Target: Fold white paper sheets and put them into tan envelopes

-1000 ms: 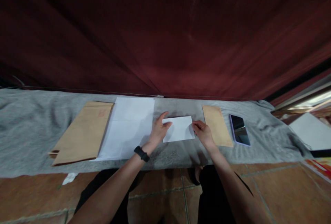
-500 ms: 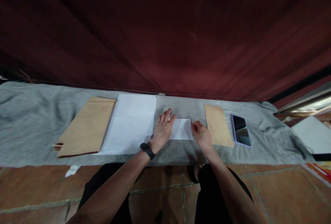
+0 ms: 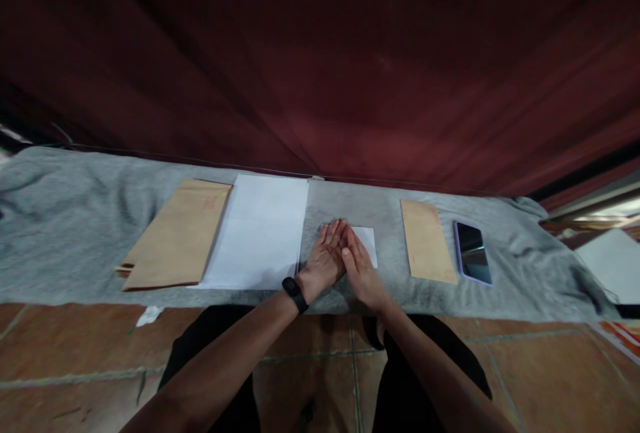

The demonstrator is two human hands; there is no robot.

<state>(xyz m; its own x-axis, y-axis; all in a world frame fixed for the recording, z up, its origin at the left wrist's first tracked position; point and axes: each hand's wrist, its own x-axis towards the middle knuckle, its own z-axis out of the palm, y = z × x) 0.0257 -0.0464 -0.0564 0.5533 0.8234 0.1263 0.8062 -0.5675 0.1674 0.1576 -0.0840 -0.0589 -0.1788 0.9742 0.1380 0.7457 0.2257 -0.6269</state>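
Observation:
A small folded sheet of white paper (image 3: pixel 368 243) lies on the grey cloth, mostly covered by my hands. My left hand (image 3: pixel 326 256) rests over its left part with the fingers stretched out; a black band is on that wrist. Against it, my right hand (image 3: pixel 361 271) lies flat on the paper, fingers extended and touching the left hand's fingers. Only the paper's right end and a bit of its upper left edge show. Just left of my hands is a stack of larger white sheets (image 3: pixel 260 233). To the right lies a single brown envelope (image 3: pixel 428 241).
Several brown envelopes (image 3: pixel 183 236) are stacked at the left, beside the white sheets. A phone in a purple case (image 3: pixel 473 253) lies right of the single envelope. The grey cloth (image 3: pixel 60 233) covers the narrow surface, with a dark red curtain (image 3: pixel 320 86) behind it.
My right hand has moved left from the paper's right edge, its fingers straightening from a pinch, to lie against my left hand. The view has shifted slightly.

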